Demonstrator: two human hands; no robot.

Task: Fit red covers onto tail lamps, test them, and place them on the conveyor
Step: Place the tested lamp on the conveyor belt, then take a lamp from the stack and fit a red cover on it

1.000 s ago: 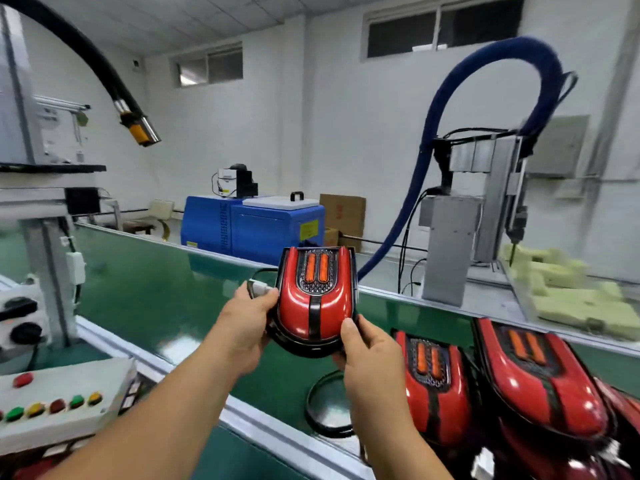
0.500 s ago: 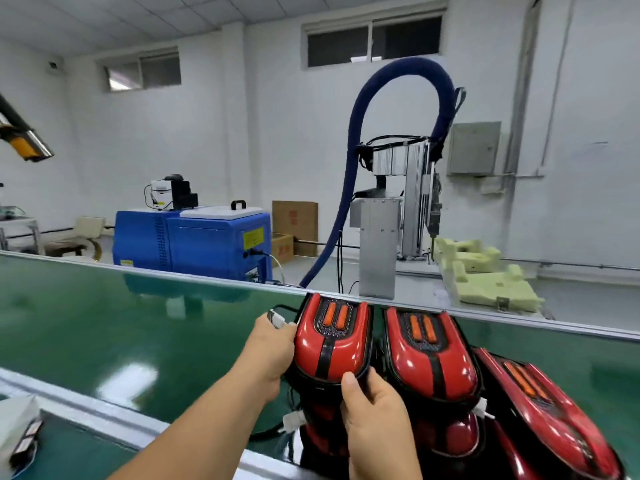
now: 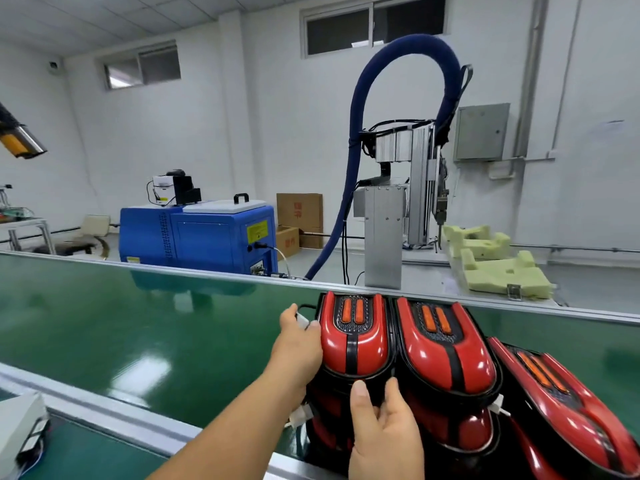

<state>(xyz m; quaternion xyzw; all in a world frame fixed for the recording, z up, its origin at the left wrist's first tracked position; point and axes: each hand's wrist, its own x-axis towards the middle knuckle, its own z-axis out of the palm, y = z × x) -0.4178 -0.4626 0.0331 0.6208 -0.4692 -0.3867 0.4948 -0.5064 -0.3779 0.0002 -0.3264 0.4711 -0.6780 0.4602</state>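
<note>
Head view: placing step, as the left hand (image 3: 298,346) curls round the side and the right hand (image 3: 385,436) pinches the near end of a tail lamp (image 3: 354,344) at the far edge of the conveyor (image 3: 138,327); release likely follows.

Blue machine (image 3: 197,237) beside cardboard boxes (image 3: 299,211) (printed red).

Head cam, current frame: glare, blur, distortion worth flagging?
Head view: a bright patch of light reflects off the green belt, and the blue machine mirrors in it; white highlights streak the held tail lamp but its detail is readable. Head view: wide-angle stretch smears the rightmost lamp and tilts the wall pipe; the white box at bottom left is soft.
</note>
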